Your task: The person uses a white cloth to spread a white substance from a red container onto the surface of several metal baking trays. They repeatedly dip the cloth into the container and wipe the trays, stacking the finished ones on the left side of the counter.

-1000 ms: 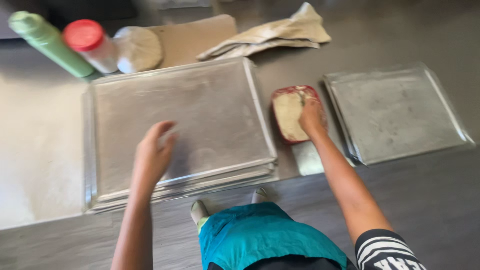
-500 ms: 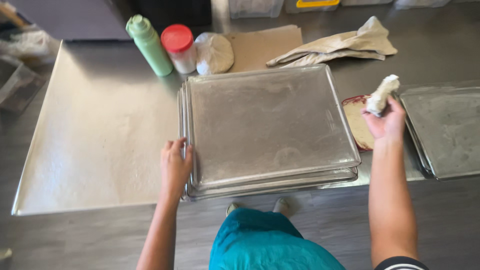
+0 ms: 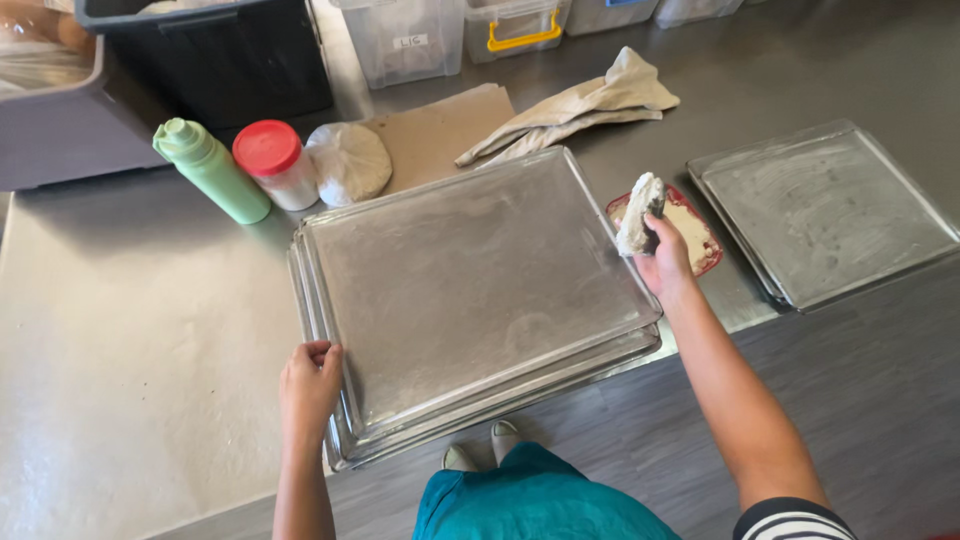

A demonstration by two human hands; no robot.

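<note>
The left hand (image 3: 310,378) grips the near left edge of the top rectangular metal baking tray (image 3: 470,290), fingers curled over its rim. That tray lies on a stack of like trays on the stainless steel table (image 3: 130,330), the stack overhanging the table's near edge a little. The right hand (image 3: 665,262) is clenched around a crumpled whitish wad (image 3: 638,212) (cloth or paper, I cannot tell which), holding it upright just beside the stack's right edge and above a small red-rimmed dish of pale paste (image 3: 690,232). Farther right, apart from the stack, lies 1 more greasy grey metal tray (image 3: 830,205) with smeared streaks. Behind the stack stand a pale green squeeze bottle (image 3: 208,168), a clear jar with a red lid (image 3: 272,160) and a white tied bag (image 3: 348,160), close together in a row. A brown sheet of cardboard (image 3: 440,125) and a pair of beige gloves (image 3: 580,105) lie beyond the stack's far edge. A black bin (image 3: 230,55) and clear plastic boxes (image 3: 410,35) sit at the back.
</note>
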